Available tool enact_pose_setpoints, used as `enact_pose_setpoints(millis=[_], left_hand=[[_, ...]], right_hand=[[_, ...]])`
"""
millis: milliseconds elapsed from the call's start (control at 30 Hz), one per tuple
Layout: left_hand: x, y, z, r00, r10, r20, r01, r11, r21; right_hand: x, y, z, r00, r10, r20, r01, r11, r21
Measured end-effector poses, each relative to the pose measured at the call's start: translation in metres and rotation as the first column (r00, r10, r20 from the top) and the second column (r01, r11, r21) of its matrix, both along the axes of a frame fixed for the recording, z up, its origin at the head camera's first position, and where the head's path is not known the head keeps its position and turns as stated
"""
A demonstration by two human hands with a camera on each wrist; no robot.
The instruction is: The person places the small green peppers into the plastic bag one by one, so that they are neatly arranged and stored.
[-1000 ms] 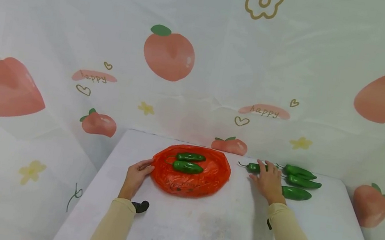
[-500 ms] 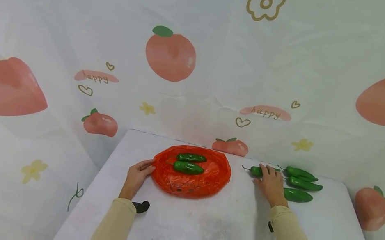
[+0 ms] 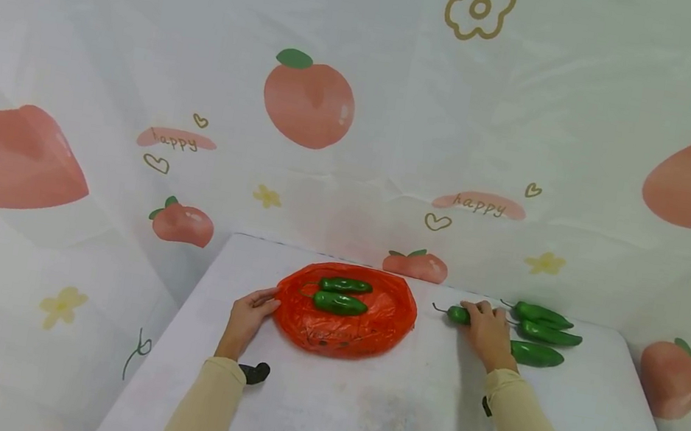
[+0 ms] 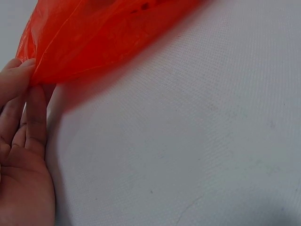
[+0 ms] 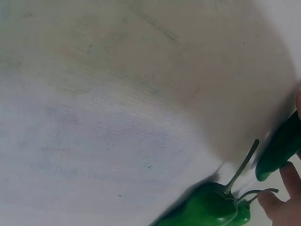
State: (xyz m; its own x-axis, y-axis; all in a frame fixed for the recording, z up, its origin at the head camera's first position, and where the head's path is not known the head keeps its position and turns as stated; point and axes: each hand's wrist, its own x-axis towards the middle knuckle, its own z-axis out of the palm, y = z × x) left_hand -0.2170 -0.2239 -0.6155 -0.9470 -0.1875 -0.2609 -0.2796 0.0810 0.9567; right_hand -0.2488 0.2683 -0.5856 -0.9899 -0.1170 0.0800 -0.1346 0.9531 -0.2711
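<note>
In the head view, my left hand [image 3: 248, 316] pinches the left rim of a red plastic bag [image 3: 354, 340] that lies spread on the table. The left wrist view shows thumb and fingers closed on the bag's edge [image 4: 84, 47]. Two green chili peppers [image 3: 340, 304] lie side by side in the bag. To its right, my right hand [image 3: 491, 338] grips another green pepper [image 3: 458, 314], whose stem end sticks out leftward. Fingers touch that held pepper [image 5: 281, 148] at the right edge of the right wrist view; most of the hand is out of frame there.
Beside and behind my right hand lie loose green peppers: one at the back [image 3: 543, 316], one in the middle [image 3: 549, 334] and one in front [image 3: 535, 354], partly hidden by the hand. A white fruit-print sheet [image 3: 355, 195] rises along the table's back edge.
My right hand's fingers have closed further round the pepper and drawn it slightly towards me; its far end is now hidden. The left hand and bag stay put. The head view has shifted a little.
</note>
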Motion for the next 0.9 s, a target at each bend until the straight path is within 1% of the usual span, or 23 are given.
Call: enact_pose_setpoints(millis=[133,267,467,533,633,900], left_hand=[[0.001,0.000,0.000,1.000,-0.002,0.013,0.002,1.000,0.013],[0.001,0.000,0.001,1.000,-0.009,0.010,0.009,1.000,0.019],[0.001,0.000,0.001,1.000,-0.001,0.001,0.001,1.000,0.019],[0.001,0.000,0.001,1.000,0.005,0.001,-0.005,1.000,0.018],[0.002,0.000,0.002,1.000,0.009,-0.001,-0.009,1.000,0.021],[0.002,0.001,0.003,1.000,0.014,-0.010,-0.014,0.999,0.031]], right_hand=[[-0.001,-0.001,0.003,1.000,0.001,-0.005,-0.001,1.000,0.020],[0.000,-0.002,0.005,1.000,0.006,-0.011,-0.006,1.000,0.030],[0.001,-0.008,0.013,0.996,0.040,-0.079,-0.038,0.999,0.028],[0.001,-0.011,0.016,0.995,0.050,-0.088,-0.048,0.998,0.029],[-0.001,-0.014,0.021,0.997,0.046,-0.067,-0.044,0.999,0.028],[0.000,-0.022,0.030,0.999,0.017,0.037,-0.021,0.996,0.090]])
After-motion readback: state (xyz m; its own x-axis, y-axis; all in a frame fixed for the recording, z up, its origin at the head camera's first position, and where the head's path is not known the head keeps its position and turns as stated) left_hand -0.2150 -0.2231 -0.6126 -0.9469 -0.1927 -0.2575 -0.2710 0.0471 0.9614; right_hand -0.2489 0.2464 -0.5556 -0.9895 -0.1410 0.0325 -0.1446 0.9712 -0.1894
